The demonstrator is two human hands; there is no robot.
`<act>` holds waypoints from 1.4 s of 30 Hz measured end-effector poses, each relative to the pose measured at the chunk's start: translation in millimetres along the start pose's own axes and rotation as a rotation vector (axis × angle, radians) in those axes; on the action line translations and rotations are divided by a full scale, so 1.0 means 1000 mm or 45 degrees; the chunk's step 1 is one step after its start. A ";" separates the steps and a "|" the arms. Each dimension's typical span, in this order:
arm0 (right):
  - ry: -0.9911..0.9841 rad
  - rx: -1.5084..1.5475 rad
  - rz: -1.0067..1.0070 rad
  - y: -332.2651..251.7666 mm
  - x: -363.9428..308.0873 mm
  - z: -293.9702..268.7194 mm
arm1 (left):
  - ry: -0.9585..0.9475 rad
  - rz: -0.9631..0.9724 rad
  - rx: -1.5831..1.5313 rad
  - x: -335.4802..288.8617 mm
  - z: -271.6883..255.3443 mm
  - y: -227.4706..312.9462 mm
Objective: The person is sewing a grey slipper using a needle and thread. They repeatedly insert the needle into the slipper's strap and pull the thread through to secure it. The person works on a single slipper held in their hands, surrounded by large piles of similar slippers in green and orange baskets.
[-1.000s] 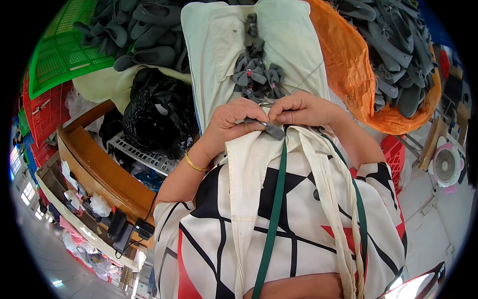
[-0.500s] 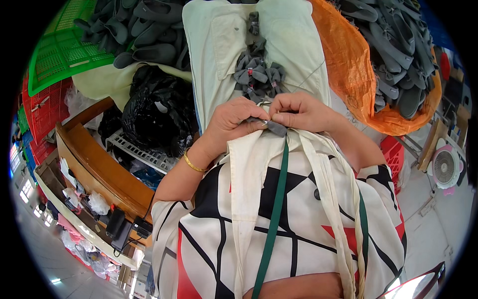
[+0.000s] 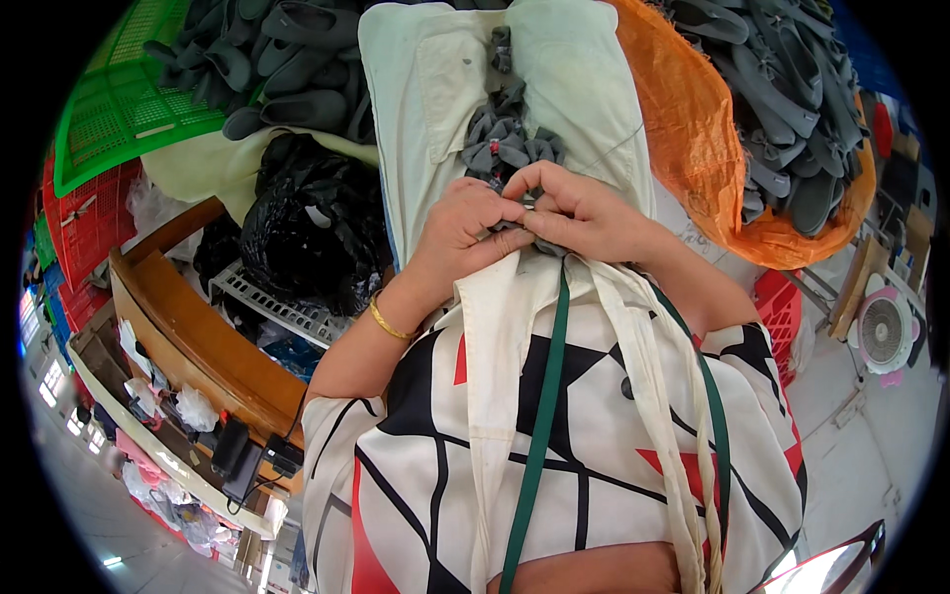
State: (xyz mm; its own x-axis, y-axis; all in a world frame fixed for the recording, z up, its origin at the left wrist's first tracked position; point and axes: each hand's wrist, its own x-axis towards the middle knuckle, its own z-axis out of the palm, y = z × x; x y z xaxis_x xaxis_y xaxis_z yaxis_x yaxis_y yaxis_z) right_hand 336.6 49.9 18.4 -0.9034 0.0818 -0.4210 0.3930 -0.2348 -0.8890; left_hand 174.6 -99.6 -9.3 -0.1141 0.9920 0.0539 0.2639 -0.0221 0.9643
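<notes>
My left hand [image 3: 463, 226] and my right hand [image 3: 584, 216] meet over my lap with their fingertips pinched together. Both are closed on a small grey fabric piece [image 3: 546, 247], mostly covered by the fingers, so its full shape does not show. Just beyond my fingers, a cluster of grey fabric bows [image 3: 510, 144] with small reddish spots lies in the fold of the cream cloth [image 3: 569, 69] over my legs. A cream apron strap [image 3: 492, 366] and a green strap [image 3: 547, 396] run down my front.
Grey shoes fill an orange sack [image 3: 693, 109] at the far right; more grey shoes [image 3: 309, 107] lie beside a green basket [image 3: 139, 119] at the far left. A black plastic bag [image 3: 317, 233] and a wooden chair [image 3: 213, 327] stand left. A fan [image 3: 886, 329] is at right.
My hands have shifted slightly left and upward, and my right fingers now arch over the work. The grey piece that stuck out below my fingertips is now more hidden.
</notes>
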 end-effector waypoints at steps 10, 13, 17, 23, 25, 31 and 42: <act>0.488 -1.324 -0.844 -0.016 0.015 -0.008 | 0.140 -0.027 0.299 0.025 -0.015 0.012; 0.396 -1.439 -1.120 -0.018 0.019 -0.005 | 0.222 0.051 0.356 0.027 -0.012 0.008; 0.268 -1.193 -1.070 -0.039 0.010 0.011 | 0.299 0.082 0.460 0.024 -0.013 0.006; 0.379 0.611 -0.367 -0.039 -0.015 -0.035 | 0.339 0.197 0.632 0.028 -0.021 0.001; 0.747 0.593 -0.592 -0.045 -0.026 -0.063 | 0.359 0.203 0.685 0.027 -0.025 -0.001; 0.980 1.264 -1.149 -0.056 -0.081 -0.157 | 0.428 0.042 0.512 0.029 -0.034 -0.013; 0.468 -0.877 -0.334 -0.049 0.047 -0.062 | 0.133 -0.129 -0.147 0.091 -0.051 -0.010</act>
State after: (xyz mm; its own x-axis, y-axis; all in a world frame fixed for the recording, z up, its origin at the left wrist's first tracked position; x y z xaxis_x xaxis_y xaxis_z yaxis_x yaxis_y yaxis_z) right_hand 285.3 125.3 30.9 -0.9135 0.3916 -0.1101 0.3026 0.4733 -0.8273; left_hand 112.7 -15.0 -1.1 -0.2348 0.9717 -0.0245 0.1346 0.0575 0.9892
